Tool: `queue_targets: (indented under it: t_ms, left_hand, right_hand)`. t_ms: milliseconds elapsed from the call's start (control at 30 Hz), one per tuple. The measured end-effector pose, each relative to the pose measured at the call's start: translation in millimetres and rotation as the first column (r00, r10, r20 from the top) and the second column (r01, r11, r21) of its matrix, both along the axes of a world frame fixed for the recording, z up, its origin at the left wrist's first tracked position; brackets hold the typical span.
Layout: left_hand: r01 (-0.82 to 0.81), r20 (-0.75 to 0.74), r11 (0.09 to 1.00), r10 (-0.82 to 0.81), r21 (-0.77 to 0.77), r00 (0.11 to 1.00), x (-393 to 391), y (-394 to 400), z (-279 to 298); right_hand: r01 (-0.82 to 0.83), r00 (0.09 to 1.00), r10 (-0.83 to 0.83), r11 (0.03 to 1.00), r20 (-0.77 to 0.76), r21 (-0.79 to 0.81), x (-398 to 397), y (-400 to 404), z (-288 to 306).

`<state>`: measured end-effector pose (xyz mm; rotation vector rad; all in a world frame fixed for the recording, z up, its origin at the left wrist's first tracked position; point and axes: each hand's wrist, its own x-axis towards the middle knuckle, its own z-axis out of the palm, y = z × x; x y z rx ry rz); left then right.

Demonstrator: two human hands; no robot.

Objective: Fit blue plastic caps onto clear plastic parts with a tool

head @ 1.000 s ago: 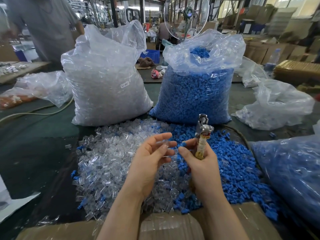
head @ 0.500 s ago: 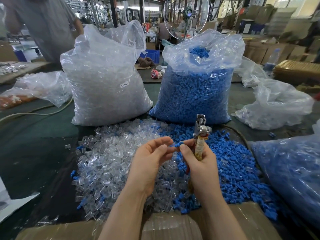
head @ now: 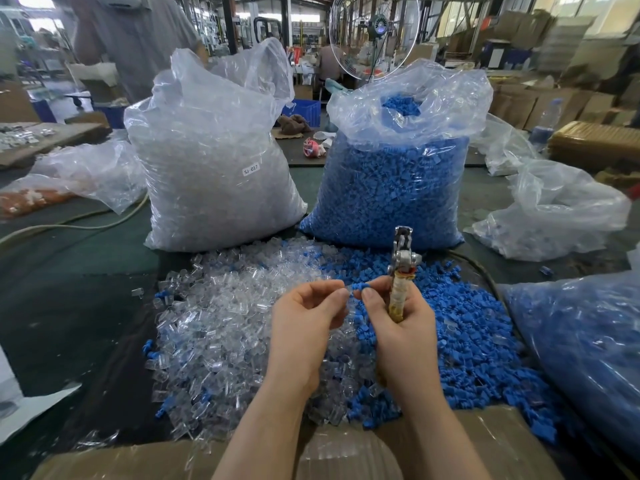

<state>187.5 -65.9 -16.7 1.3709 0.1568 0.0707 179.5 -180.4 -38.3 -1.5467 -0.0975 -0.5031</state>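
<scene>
**Cap and clear part pinched between the two hands, over the loose piles**

Hard bits first: the clear part [head: 341, 295] at my left fingertips is almost invisible against the pile behind it, so I can't call its exact shape or whether the cap is seated on it. The tool's lower handle is buried in my right palm.

Counts: two hands, one tool, one blue cap [head: 360, 287] in play, two big upright bags behind, one of clear parts [head: 214, 168] and one of blue caps [head: 391, 188]. Loose clear pieces [head: 221, 327] and loose blue caps [head: 478, 341] are way too many to count.

My left hand [head: 304, 327] has fingers curled, tips pinching the clear part. My right hand [head: 398, 323] pinches the cap with thumb and forefinger while the rest wrap the tool [head: 400, 271]. The cap lies roughly sideways, pointing at the left fingertips. The tool stands nearly upright, metal head on top.
</scene>
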Motion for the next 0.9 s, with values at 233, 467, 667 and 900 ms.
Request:
queue_targets:
  t_ms: [233,467,667,900]
  left_hand:
    - [-0.003,-0.006,0.996,0.002,-0.093,1.0,-3.0,-2.1,5.6]
    - [-0.001,0.043,0.999,0.003,-0.039,0.999,-5.3,-3.9,8.1]
    - [-0.05,0.109,0.995,0.04,0.089,0.993,-7.1,-5.6,6.5]
    - [-0.051,0.154,0.981,0.023,0.186,0.988,-7.0,-3.9,5.9]
  right_hand:
    - [0.043,0.999,-0.043,0.998,0.012,-0.044,-0.2,3.3,-1.3]
    - [0.082,0.996,-0.081,0.996,0.027,-0.046,-0.6,4.9,-2.0]
    - [0.109,0.994,-0.107,0.992,0.037,-0.057,-1.4,5.4,-1.2]
    - [0.116,0.993,-0.115,0.99,0.03,-0.074,-3.1,5.1,0.8]
